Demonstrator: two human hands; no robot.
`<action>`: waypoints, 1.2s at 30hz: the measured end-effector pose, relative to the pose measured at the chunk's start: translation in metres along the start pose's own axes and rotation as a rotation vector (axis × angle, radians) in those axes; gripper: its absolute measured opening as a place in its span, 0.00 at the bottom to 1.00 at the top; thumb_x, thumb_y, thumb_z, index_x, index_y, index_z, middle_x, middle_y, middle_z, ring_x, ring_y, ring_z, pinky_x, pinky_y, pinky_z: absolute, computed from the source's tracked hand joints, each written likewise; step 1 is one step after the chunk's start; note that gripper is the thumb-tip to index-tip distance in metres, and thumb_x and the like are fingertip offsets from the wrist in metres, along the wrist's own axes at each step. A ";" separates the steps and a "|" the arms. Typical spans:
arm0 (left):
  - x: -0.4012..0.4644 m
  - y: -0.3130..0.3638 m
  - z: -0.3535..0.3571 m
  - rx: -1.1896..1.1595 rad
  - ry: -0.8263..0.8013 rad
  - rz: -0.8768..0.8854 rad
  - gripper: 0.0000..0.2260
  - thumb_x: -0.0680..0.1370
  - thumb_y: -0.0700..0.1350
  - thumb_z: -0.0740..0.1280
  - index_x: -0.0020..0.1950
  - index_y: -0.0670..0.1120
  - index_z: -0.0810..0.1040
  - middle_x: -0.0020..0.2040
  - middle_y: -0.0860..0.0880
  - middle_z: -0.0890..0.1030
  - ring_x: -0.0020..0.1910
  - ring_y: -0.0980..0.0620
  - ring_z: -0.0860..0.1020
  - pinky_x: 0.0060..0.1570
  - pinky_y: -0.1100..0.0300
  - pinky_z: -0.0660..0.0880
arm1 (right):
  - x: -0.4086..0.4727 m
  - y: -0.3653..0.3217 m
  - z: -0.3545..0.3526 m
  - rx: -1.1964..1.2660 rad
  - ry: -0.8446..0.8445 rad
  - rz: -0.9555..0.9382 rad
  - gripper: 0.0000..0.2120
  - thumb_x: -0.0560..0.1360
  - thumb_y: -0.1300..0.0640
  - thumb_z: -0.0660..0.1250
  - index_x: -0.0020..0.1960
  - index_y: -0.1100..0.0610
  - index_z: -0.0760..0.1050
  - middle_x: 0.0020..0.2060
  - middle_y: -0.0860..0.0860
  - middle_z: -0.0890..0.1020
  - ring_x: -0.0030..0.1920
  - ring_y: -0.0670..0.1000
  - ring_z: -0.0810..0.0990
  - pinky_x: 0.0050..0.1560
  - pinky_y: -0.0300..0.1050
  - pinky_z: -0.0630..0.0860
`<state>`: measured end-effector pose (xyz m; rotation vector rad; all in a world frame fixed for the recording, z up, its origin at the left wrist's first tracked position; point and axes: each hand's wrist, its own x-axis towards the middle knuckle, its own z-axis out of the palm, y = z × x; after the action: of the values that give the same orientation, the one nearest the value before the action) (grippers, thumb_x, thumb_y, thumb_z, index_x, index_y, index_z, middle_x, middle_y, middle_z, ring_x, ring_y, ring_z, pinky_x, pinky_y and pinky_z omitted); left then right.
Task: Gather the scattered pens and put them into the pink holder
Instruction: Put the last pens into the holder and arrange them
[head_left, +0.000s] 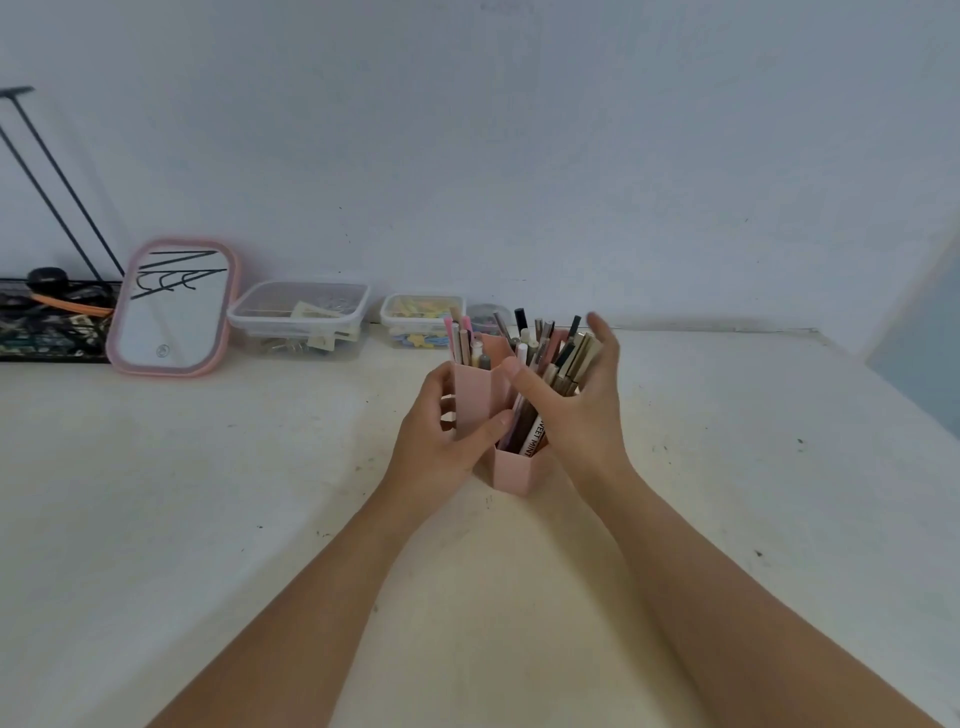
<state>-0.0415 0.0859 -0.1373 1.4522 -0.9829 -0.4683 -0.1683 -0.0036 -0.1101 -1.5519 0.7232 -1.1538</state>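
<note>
The pink holder (511, 470) stands mid-table, made of several hexagonal compartments of different heights. Many pens (530, 434) and pencils stand in it, leaning toward the right. My left hand (441, 436) grips the holder's tall left compartment, thumb on its front face. My right hand (582, 405) is spread with its fingers apart, its palm resting against the leaning bundle of pens on the right side, thumb touching them at the front. No loose pens show on the table.
Along the back wall stand a pink-framed mirror (174, 306), a clear lidded box of clips (300, 318), a smaller box of coloured bits (422, 319) and a small round tub (488, 317). A black tray (47, 322) sits at far left. The table edge runs at right.
</note>
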 end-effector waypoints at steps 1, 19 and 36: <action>-0.001 0.001 0.000 0.013 0.004 0.007 0.37 0.65 0.63 0.76 0.70 0.57 0.69 0.59 0.57 0.82 0.57 0.59 0.81 0.46 0.66 0.78 | -0.003 -0.002 0.000 -0.021 0.049 -0.051 0.49 0.63 0.35 0.79 0.76 0.38 0.56 0.66 0.36 0.73 0.61 0.30 0.75 0.54 0.25 0.73; -0.003 -0.004 -0.003 0.193 0.114 0.013 0.25 0.72 0.58 0.72 0.68 0.54 0.74 0.51 0.49 0.78 0.49 0.48 0.79 0.45 0.58 0.76 | -0.022 0.018 -0.015 -0.103 -0.329 -0.081 0.48 0.58 0.60 0.83 0.70 0.48 0.62 0.57 0.39 0.82 0.57 0.44 0.84 0.51 0.39 0.82; 0.044 -0.010 0.023 0.117 0.003 -0.009 0.19 0.76 0.47 0.74 0.66 0.54 0.75 0.55 0.55 0.81 0.57 0.56 0.80 0.45 0.74 0.73 | 0.059 0.047 -0.084 -0.301 -0.096 0.043 0.45 0.50 0.46 0.87 0.60 0.34 0.67 0.51 0.34 0.82 0.50 0.37 0.83 0.43 0.37 0.80</action>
<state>-0.0326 0.0363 -0.1389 1.5616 -1.0162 -0.4208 -0.2203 -0.1004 -0.1356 -1.8191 0.8920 -0.9630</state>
